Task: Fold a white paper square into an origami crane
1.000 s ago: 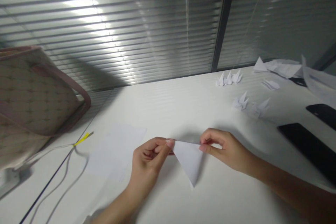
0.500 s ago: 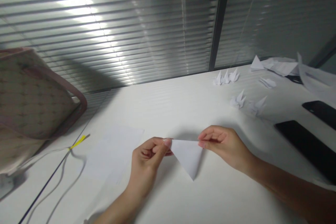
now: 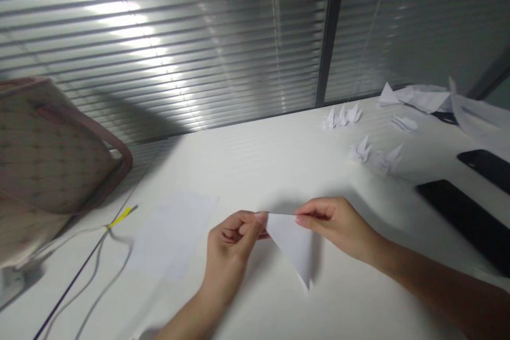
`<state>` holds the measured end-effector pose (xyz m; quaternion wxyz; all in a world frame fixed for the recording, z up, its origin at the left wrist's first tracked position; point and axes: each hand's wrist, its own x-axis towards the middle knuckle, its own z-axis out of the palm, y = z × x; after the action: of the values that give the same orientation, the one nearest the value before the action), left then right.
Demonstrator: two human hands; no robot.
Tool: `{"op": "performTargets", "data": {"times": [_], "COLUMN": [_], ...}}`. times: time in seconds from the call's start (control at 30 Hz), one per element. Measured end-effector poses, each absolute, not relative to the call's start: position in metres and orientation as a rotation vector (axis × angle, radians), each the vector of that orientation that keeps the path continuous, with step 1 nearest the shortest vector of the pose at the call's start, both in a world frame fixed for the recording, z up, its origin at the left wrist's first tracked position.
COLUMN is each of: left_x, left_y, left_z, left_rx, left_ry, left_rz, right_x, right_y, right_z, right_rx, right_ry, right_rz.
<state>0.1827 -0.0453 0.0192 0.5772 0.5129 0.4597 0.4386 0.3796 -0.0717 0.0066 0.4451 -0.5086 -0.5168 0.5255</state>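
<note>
Between my hands is a folded sheet of white paper (image 3: 292, 239), triangular, with its point hanging down toward me. My left hand (image 3: 235, 247) pinches the upper left corner between thumb and fingers. At the upper right, my right hand (image 3: 337, 223) pinches the top edge with thumb and fingertips. The paper is held a little above the white table (image 3: 247, 164). To the left of my left hand lies a flat white sheet (image 3: 171, 234). Beyond my right hand stand small folded paper cranes (image 3: 360, 150), with several more paper cranes (image 3: 342, 116) in a row behind.
Two black phones, a nearer phone (image 3: 458, 218) and a farther phone (image 3: 484, 167), lie at the right. Loose papers (image 3: 426, 98) are heaped at the back right. A patterned bag (image 3: 51, 154) and cables with a yellow tie (image 3: 119, 218) are at the left. Window blinds (image 3: 223, 48) rise behind.
My left hand has shifted slightly right. My right hand has slid inward along the top edge, so the hands are closer together. The paper's lower point has swung right and toward me.
</note>
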Motion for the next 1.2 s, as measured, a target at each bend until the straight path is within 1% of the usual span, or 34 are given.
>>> {"op": "performTargets", "data": {"times": [0.17, 0.37, 0.6, 0.77, 0.87, 1.03, 1.2], "left_x": [0.180, 0.176, 0.178, 0.185, 0.187, 0.185, 0.181], "left_y": [-0.043, -0.042, -0.035, -0.045, -0.049, -0.046, -0.042], "left_z": [0.020, 0.018, 0.021, 0.022, 0.023, 0.023, 0.019], "left_rx": [1.213, 1.232, 1.287, 1.486, 1.558, 1.442, 1.348], "left_ry": [1.084, 1.092, 1.044, 0.960, 0.929, 0.965, 0.973], "left_rz": [1.006, 0.922, 0.568, 0.344, 0.301, 0.369, 0.334], "right_x": [0.381, 0.390, 0.401, 0.391, 0.387, 0.390, 0.392], "right_y": [-0.072, -0.067, -0.063, -0.071, -0.072, -0.065, -0.063], "right_z": [0.006, 0.006, 0.007, 0.006, 0.005, 0.004, 0.003], "right_rx": [-1.312, -1.289, -1.395, -1.298, -1.282, -1.269, -1.304], "right_ry": [-1.263, -1.301, -1.519, -1.697, -1.561, -1.201, -1.222], "right_rz": [1.245, 1.273, 1.283, 1.250, 1.339, 1.580, 1.509]}}
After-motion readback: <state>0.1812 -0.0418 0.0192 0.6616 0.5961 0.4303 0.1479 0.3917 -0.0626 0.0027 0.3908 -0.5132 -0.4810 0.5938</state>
